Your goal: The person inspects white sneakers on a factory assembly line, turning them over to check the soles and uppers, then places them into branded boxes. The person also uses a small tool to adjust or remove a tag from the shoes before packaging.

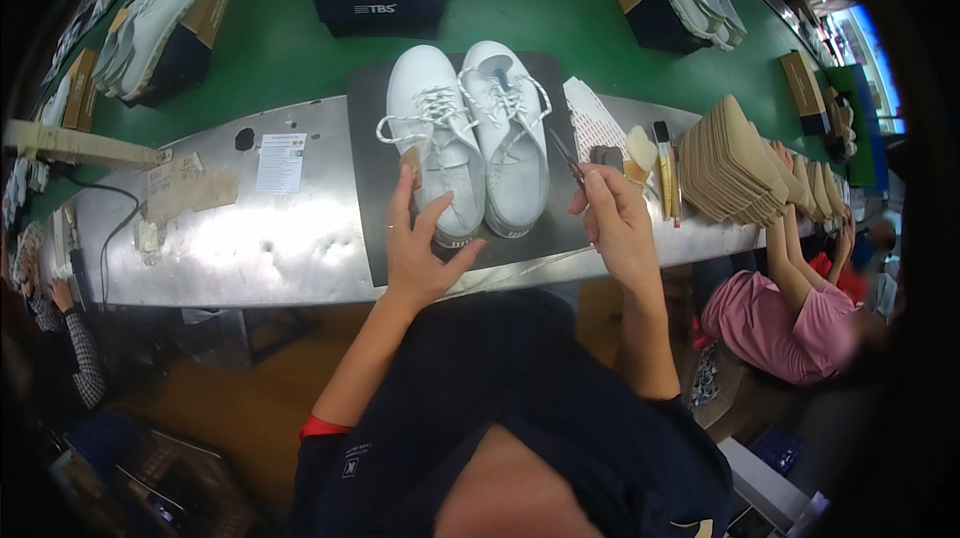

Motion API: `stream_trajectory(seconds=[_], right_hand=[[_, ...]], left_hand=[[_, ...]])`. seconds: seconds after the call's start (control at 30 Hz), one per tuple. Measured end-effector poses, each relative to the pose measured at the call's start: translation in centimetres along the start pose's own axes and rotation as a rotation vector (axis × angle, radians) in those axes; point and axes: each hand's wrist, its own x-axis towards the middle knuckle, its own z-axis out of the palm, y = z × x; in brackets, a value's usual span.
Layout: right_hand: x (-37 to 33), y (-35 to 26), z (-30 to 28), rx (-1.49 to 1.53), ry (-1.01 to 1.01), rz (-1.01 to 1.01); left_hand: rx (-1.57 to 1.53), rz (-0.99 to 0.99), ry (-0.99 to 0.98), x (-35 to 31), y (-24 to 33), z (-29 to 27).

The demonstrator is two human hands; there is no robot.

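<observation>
White laced shoes, side by side

Light fell brightest mid-frame, where the white shoes looked pale yet kept their detail. The metal table threw back patchy white glare, and a bluish-white panel shone harshly at far right. Below, the brown floor lay dim. Black vignetting ringed the view; outer edges bowed and softened.
</observation>
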Motion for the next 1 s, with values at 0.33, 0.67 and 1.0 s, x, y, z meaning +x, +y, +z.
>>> stream_trajectory(seconds=[0.33, 0.67, 1.0], right_hand=[[-0.8, 2.5, 0.0, -0.207, 0.102, -0.324], [0.1, -1.9, -0.1, -0.975, -0.121, -0.571], [1.2, -1.9, 0.5, -1.125, -0.175, -0.602]], left_hand=[[0.236, 0.052, -0.028, 2.4, 3.6, -0.7], [0.371, 0.042, 0.017, 4.0, 6.5, 1.0], [0.386, -0.008, -0.055, 3.5, 5.7, 1.9]])
